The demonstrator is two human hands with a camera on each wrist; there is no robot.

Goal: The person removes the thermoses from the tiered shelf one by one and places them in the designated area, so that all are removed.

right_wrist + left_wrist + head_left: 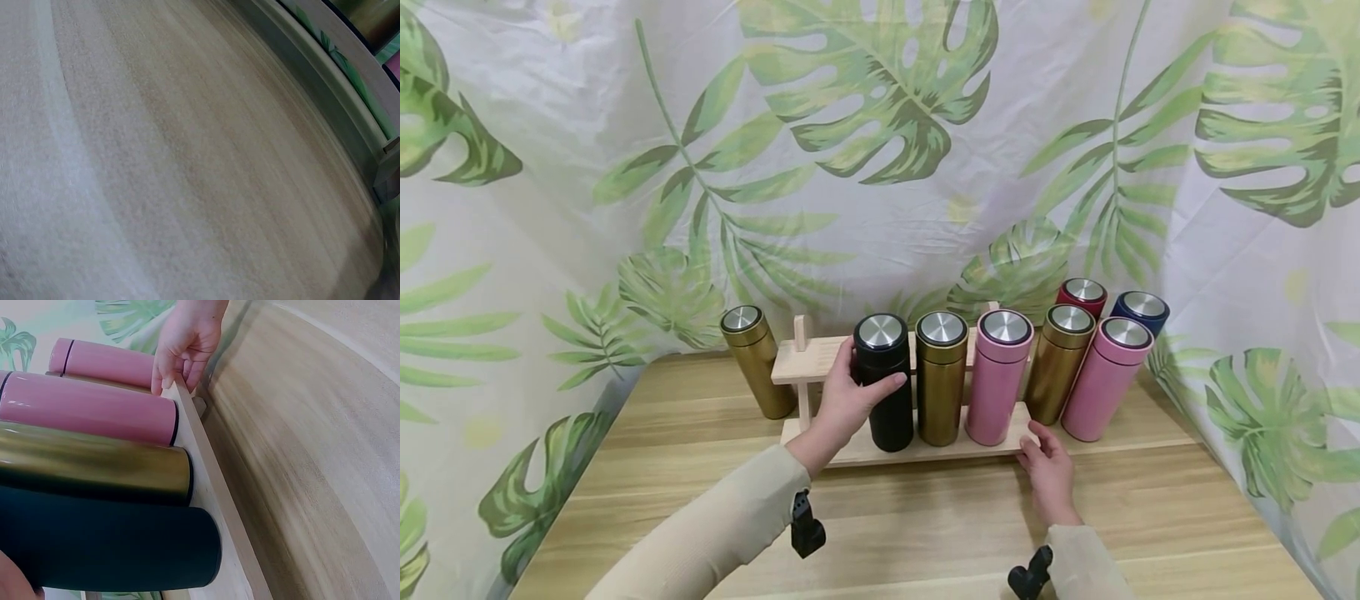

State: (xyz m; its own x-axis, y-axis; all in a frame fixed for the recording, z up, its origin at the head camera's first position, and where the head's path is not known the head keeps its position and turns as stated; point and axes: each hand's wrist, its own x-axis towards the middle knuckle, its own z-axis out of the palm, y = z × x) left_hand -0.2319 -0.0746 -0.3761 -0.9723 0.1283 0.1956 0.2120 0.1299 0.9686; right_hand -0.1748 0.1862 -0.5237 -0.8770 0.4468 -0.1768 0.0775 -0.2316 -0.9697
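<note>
My left hand (pixel 838 408) grips a black thermos bottle (pixel 892 421) from its left side, thumb across the front. The bottle stands upright at the front of a two-tier wooden rack (pixel 790 367), on its lower board. A gold thermos bottle (pixel 940 400) and a pink thermos bottle (pixel 996 392) stand beside it on that board. At the board's right end, my right hand (pixel 1051 475) pinches the corner between thumb and fingers. The left wrist view shows this hold on the lower board (pixel 209 469) too, with the black bottle (pixel 119 544) nearest.
Right of the rack, another gold bottle (pixel 1060 367), another pink bottle (pixel 1105 383), a red-topped bottle (pixel 1082 292) and a blue-topped bottle (pixel 1142 307) cluster together. One gold bottle (pixel 758 367) stands at the left. A leaf-print cloth (pixel 880 208) hangs behind the wooden table (pixel 925 533).
</note>
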